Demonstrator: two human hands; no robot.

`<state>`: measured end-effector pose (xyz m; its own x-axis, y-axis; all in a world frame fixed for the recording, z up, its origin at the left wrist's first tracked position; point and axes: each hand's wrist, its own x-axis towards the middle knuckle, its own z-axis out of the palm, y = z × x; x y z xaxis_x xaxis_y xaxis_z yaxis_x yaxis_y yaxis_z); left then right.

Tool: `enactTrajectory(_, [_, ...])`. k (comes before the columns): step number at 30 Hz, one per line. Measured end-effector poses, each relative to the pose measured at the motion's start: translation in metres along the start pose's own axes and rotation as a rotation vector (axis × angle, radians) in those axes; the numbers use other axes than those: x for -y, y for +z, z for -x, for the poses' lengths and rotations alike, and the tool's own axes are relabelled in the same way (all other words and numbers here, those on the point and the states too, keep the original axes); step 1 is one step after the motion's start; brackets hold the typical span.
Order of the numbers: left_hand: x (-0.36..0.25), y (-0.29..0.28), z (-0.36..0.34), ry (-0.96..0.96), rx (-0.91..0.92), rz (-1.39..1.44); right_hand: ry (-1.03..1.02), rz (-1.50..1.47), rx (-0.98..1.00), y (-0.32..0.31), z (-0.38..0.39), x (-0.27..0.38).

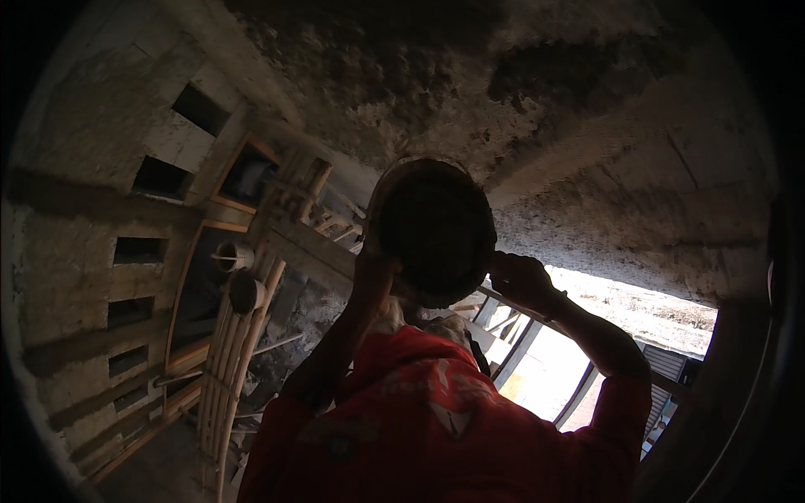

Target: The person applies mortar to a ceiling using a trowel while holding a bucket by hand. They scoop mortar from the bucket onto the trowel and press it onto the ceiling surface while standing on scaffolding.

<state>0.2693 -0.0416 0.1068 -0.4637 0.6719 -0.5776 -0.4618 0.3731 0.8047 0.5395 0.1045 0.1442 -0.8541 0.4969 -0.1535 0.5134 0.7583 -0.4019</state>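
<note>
A round bucket [436, 230] sits in front of me in the middle of the view. It is very dark, and I cannot make out whether anything is inside it. My left hand [376, 275] is closed at its lower left edge. On the opposite side, my right hand [521, 277] is closed at the right edge, elbow bent outward. Shadow hides most of the fingers of both hands. Red sleeves cover my upper arms, and a red shirt [402, 411] fills the lower middle. Pale cloth [444, 329] shows just below the bucket.
On the left are a rough wall with several square openings [138, 250] and orange-framed panels [226, 225]. Bamboo poles [231, 369] lean there beside two smaller buckets [247, 293]. Stained concrete [579, 126] spans the top. A bright opening with bars [524, 352] lies at right.
</note>
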Motion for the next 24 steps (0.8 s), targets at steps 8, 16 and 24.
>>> enactTrajectory(8, [-0.004, -0.027, 0.001, -0.025, -0.037, 0.178, -0.066, 0.096, 0.086, -0.033, -0.037, 0.019])
enactTrajectory(16, [-0.004, -0.055, 0.002, 0.021, -0.087, 0.233, -0.133, -0.221, 0.193, -0.168, -0.078, 0.092])
enactTrajectory(24, [0.0, -0.074, 0.0, -0.073, -0.18, 0.212, 0.227, -0.325, 0.061, -0.207, -0.149, 0.026])
